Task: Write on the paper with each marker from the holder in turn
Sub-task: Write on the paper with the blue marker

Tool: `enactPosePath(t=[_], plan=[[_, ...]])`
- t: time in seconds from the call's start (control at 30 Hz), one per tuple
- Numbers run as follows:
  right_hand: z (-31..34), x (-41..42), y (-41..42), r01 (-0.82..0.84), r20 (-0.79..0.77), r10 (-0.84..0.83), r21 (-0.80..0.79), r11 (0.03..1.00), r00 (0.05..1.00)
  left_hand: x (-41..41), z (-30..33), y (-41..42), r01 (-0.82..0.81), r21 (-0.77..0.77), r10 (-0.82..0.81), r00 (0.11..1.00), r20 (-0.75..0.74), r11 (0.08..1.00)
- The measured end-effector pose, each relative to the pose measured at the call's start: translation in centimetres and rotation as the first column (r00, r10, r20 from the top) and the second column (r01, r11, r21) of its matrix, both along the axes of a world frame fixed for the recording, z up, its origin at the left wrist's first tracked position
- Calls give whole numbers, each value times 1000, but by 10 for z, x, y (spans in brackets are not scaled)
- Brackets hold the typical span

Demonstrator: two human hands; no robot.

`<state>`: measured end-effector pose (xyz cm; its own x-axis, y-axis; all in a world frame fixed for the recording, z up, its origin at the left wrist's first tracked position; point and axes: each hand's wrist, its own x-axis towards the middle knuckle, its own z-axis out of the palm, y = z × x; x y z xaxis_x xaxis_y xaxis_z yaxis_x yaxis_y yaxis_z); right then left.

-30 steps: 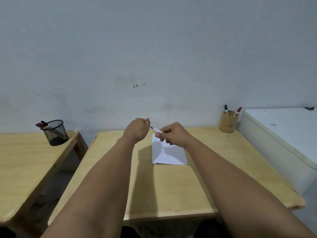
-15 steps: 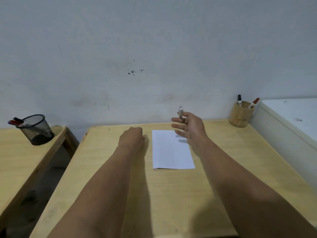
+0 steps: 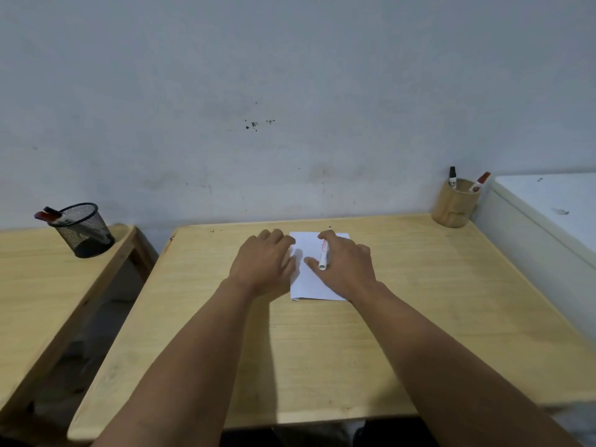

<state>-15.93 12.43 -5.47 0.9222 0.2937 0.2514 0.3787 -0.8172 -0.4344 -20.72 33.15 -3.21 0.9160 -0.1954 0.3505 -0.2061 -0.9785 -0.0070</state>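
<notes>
Paper (image 3: 308, 279) lies pinned by the flat, open left hand (image 3: 263, 264); right hand (image 3: 346, 269) clasps the marker (image 3: 323, 254), tip far end. Writing looks about to begin; next, press tip down.

A black mesh cup (image 3: 84, 232) stands on the side table (image 3: 38, 279); a white cabinet (image 3: 548, 214) flanks the desk (image 3: 322, 350).

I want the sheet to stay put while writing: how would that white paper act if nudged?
The thin white paper sheet probably slides easily on the smooth wooden table. Its folded near edge suggests it is floppy. The left hand at its edge likely steadies it.
</notes>
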Motion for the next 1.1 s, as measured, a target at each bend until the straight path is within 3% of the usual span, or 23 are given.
enactPosePath(t=[0.1,0.27,0.4,0.5,0.6,0.7,0.77,0.83,1.1], plan=[[-11,-4,-4,-52,-96,41,-108,993,994,-20,-7,-17,18,-37,-22,991,-129,999],[-14,-9,-21,-124,-143,113,-66,990,983,-33,-20,-21,8,-176,-34,989,-143,984],[-11,-9,-25,-146,-131,138,-51,988,982,-36,-27,-15,-8,-131,-15,984,-177,991],[-3,-9,-23,-115,-90,111,-45,992,990,-37,-35,-12,-52,-122,14,956,-294,991],[14,-6,-17,-42,46,32,232,972,998,-35,-39,-11,-57,-133,8,941,-339,989],[36,8,5,59,-77,-14,621,781,997,-35,-39,-10,-61,-126,16,944,-329,990],[49,19,21,142,-177,-13,740,658,984,-35,-40,-9,-58,-128,13,946,-325,990],[55,26,34,203,-256,6,781,591,967,-35,-42,-9,-50,-136,4,947,-320,989],[24,47,62,287,-434,130,762,580,891,-34,-43,-7,-36,-157,-14,951,-308,987]])
